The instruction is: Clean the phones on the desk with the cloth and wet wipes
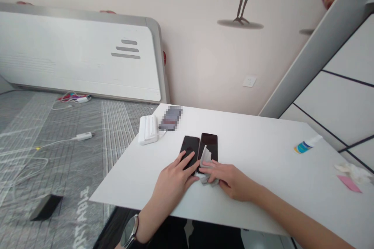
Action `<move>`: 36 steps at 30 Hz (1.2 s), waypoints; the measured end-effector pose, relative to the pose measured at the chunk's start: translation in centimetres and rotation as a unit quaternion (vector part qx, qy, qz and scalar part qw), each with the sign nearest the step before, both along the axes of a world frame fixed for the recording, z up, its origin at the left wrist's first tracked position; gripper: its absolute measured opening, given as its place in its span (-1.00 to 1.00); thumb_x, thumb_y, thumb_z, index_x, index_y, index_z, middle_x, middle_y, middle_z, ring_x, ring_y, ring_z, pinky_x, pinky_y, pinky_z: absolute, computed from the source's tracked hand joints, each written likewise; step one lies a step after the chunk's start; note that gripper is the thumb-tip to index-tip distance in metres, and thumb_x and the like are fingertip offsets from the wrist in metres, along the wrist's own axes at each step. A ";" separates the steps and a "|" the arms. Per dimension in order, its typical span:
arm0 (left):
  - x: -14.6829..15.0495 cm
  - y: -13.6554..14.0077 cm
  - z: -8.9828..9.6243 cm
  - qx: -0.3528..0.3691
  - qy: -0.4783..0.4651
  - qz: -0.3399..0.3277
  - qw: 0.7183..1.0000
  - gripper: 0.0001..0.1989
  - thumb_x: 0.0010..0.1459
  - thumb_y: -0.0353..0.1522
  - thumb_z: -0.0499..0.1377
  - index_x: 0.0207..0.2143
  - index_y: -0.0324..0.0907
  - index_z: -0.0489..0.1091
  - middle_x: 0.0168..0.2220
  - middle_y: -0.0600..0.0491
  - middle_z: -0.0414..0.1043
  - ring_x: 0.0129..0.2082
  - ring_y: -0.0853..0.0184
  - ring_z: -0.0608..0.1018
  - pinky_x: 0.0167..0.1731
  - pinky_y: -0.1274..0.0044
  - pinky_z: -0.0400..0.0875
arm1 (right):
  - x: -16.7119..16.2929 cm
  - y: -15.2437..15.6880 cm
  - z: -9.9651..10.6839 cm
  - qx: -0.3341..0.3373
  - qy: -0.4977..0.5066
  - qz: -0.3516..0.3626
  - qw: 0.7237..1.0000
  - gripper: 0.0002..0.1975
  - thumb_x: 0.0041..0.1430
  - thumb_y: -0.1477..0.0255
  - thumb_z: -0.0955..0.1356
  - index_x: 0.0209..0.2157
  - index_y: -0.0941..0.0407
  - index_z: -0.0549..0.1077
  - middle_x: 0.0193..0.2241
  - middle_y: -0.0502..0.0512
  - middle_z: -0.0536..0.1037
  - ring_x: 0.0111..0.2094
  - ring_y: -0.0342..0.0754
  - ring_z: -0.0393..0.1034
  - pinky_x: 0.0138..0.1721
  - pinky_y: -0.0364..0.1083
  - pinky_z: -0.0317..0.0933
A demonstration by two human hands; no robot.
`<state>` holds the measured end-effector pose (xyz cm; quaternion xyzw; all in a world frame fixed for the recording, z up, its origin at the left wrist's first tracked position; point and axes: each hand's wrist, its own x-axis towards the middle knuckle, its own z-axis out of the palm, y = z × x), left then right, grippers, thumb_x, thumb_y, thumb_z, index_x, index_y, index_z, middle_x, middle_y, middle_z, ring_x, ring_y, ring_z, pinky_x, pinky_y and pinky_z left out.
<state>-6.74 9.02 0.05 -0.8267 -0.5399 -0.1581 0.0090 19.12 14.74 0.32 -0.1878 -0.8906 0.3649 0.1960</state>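
Observation:
Two dark phones lie side by side, screens up, on the white table. My left hand (174, 175) rests on the left phone (190, 144), its fingers spread flat over the screen and the thumb near the lower edge. My right hand (226, 177) is at the lower part of the right phone (209, 140). Its fingers are closed on a thin grey cloth (206, 155), which is folded up against the screen, with a corner hanging below the phone. The hand and cloth hide the right phone's lower end.
On the table (257, 148), a white power strip or adapter (148, 129) and a blurred-out phone-like item (171, 118) are at the back left. A small bottle (306, 144), a pink slip (350, 183) and crumpled tissue (355, 172) lie right. A bed (87, 179) with cables adjoins the left side.

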 end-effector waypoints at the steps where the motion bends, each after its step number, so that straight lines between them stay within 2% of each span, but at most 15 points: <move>1: -0.1 0.2 -0.2 0.006 -0.002 -0.002 1.000 -0.54 0.29 -0.28 0.32 0.22 0.02 0.47 0.32 0.03 0.41 0.35 -0.03 0.40 0.13 0.20 0.57 | 0.1 0.0 -0.2 -0.016 0.028 0.004 0.999 -0.52 0.23 0.69 0.24 0.03 0.01 0.57 0.25 0.09 0.51 0.38 0.03 0.25 0.43 0.16 0.05; 3: -0.3 0.6 -0.8 0.025 -0.009 -0.010 1.000 -0.56 0.30 -0.26 0.30 0.22 0.02 0.47 0.31 0.03 0.42 0.34 -0.03 0.40 0.16 0.16 0.54 | 0.4 0.0 -0.6 -0.052 0.077 -0.023 0.995 -0.63 0.23 0.65 0.29 -0.11 0.00 0.62 0.16 0.07 0.59 0.25 0.04 0.44 0.31 0.09 0.24; 5: -0.7 0.8 -1.4 0.049 -0.014 -0.019 0.999 -0.58 0.33 -0.21 0.28 0.22 0.03 0.48 0.31 0.02 0.42 0.32 -0.06 0.42 0.18 0.07 0.50 | 1.3 0.6 -0.6 -0.078 0.116 -0.099 0.985 -0.75 0.31 0.56 0.31 -0.15 0.01 0.60 0.14 0.10 0.61 0.13 0.03 0.54 0.15 0.02 0.37; 8: -1.0 1.3 -1.9 0.068 -0.012 -0.035 0.997 -0.55 0.37 -0.17 0.22 0.28 0.09 0.41 0.36 0.00 0.34 0.33 -0.10 0.40 0.23 -0.10 0.38 | 3.1 2.2 -0.3 -0.107 0.183 -0.249 0.945 -0.82 0.45 0.34 0.29 -0.03 0.03 0.49 0.04 0.17 0.64 -0.01 0.01 0.59 -0.04 -0.02 0.42; 11: -1.2 2.1 -2.0 0.050 -0.014 -0.079 0.995 -0.53 0.41 -0.16 0.16 0.33 0.16 0.32 0.41 0.07 0.26 0.39 -0.05 0.34 0.24 -0.01 0.40 | 5.3 3.5 0.1 -0.155 0.236 -0.329 0.901 -0.72 0.39 0.12 0.36 -0.15 0.05 0.39 -0.27 0.08 0.66 -0.29 -0.02 0.58 -0.24 -0.06 0.40; 14: -1.1 2.8 -1.7 0.021 -0.040 -0.097 0.994 -0.58 0.40 -0.11 0.15 0.27 0.16 0.41 0.34 0.12 0.37 0.35 0.03 0.41 0.21 0.13 0.48 | 6.9 3.0 0.5 -0.207 0.258 -0.337 0.882 -0.55 0.24 -0.02 0.45 -0.35 0.05 0.31 -0.42 0.04 0.62 -0.40 -0.02 0.53 -0.32 -0.05 0.35; 17: -0.5 2.9 -1.0 0.005 -0.079 -0.072 0.994 -0.61 0.35 -0.03 0.19 0.15 0.14 0.53 0.26 0.07 0.47 0.30 -0.05 0.46 0.22 0.01 0.44 | 7.8 1.3 0.7 -0.244 0.269 -0.327 0.872 -0.48 0.18 -0.09 0.46 -0.43 0.07 0.33 -0.42 0.10 0.64 -0.39 0.01 0.52 -0.31 -0.02 0.35; 20: 1.7 2.2 1.0 0.009 -0.100 -0.053 0.994 -0.58 0.31 0.02 0.21 0.06 0.04 0.60 0.23 -0.05 0.50 0.26 -0.11 0.48 0.27 -0.11 0.29 | 8.0 -0.7 1.1 -0.262 0.275 -0.316 0.869 -0.49 0.19 -0.10 0.44 -0.43 0.09 0.46 -0.28 0.19 0.70 -0.30 0.06 0.57 -0.20 0.04 0.40; 21: 2.8 1.7 1.9 0.006 -0.109 -0.054 0.993 -0.57 0.32 0.02 0.20 0.06 0.01 0.59 0.24 -0.07 0.49 0.25 -0.07 0.49 0.29 -0.07 0.28 | 7.9 -1.4 1.4 -0.263 0.275 -0.313 0.870 -0.50 0.22 -0.09 0.43 -0.39 0.09 0.53 -0.20 0.21 0.70 -0.24 0.08 0.58 -0.14 0.06 0.41; 22: 4.2 1.2 2.9 -0.010 -0.123 -0.064 0.990 -0.58 0.37 -0.01 0.16 0.13 0.05 0.53 0.25 -0.04 0.48 0.23 0.04 0.52 0.27 0.05 0.37 | 7.7 -2.1 1.7 -0.262 0.274 -0.309 0.872 -0.52 0.25 -0.07 0.42 -0.32 0.09 0.59 -0.14 0.21 0.71 -0.18 0.10 0.59 -0.08 0.08 0.41; 25: 8.5 -0.1 6.1 -0.132 -0.273 -0.100 0.948 -0.44 0.30 -0.05 0.27 0.28 0.01 0.35 0.18 -0.04 0.52 0.08 0.16 0.60 0.12 0.28 0.51 | 7.1 -3.9 3.2 -0.246 0.262 -0.296 0.885 -0.58 0.33 0.00 0.39 -0.15 0.05 0.68 -0.09 0.18 0.71 -0.04 0.13 0.59 0.08 0.10 0.36; 28: 11.4 -0.8 8.2 -0.167 -0.355 -0.116 0.913 -0.44 0.27 -0.08 0.30 0.26 0.01 0.34 0.12 -0.01 0.52 -0.07 0.24 0.61 0.03 0.37 0.52 | 6.9 -5.5 4.8 -0.204 0.258 -0.305 0.894 -0.64 0.35 0.07 0.39 -0.22 0.04 0.71 -0.07 0.16 0.70 0.03 0.14 0.56 0.16 0.08 0.31; 32: 12.2 -0.8 8.7 -0.159 -0.369 -0.098 0.911 -0.59 0.24 -0.11 0.33 0.10 0.03 0.49 0.04 0.03 0.52 -0.18 0.29 0.58 -0.07 0.43 0.49 | 7.3 -7.1 6.1 -0.156 0.265 -0.359 0.881 -0.69 0.34 0.13 0.41 -0.24 0.03 0.72 -0.10 0.15 0.71 0.02 0.15 0.56 0.17 0.07 0.31; 34: 11.8 -0.3 8.4 -0.171 -0.366 -0.077 0.911 -0.75 0.28 -0.15 0.27 -0.06 -0.02 0.58 -0.17 0.05 0.58 -0.33 0.32 0.56 -0.21 0.48 0.47 | 7.5 -7.7 6.3 -0.156 0.265 -0.368 0.878 -0.68 0.34 0.12 0.41 -0.26 0.04 0.72 -0.15 0.14 0.72 -0.03 0.17 0.58 0.11 0.08 0.37; 36: 11.3 0.4 8.1 -0.191 -0.369 -0.065 0.907 -0.76 0.31 -0.16 0.22 -0.21 -0.09 0.59 -0.36 0.06 0.56 -0.45 0.33 0.52 -0.35 0.50 0.42 | 7.5 -8.3 6.5 -0.170 0.262 -0.366 0.877 -0.63 0.34 0.10 0.40 -0.30 0.06 0.73 -0.23 0.14 0.73 -0.09 0.19 0.61 0.01 0.08 0.44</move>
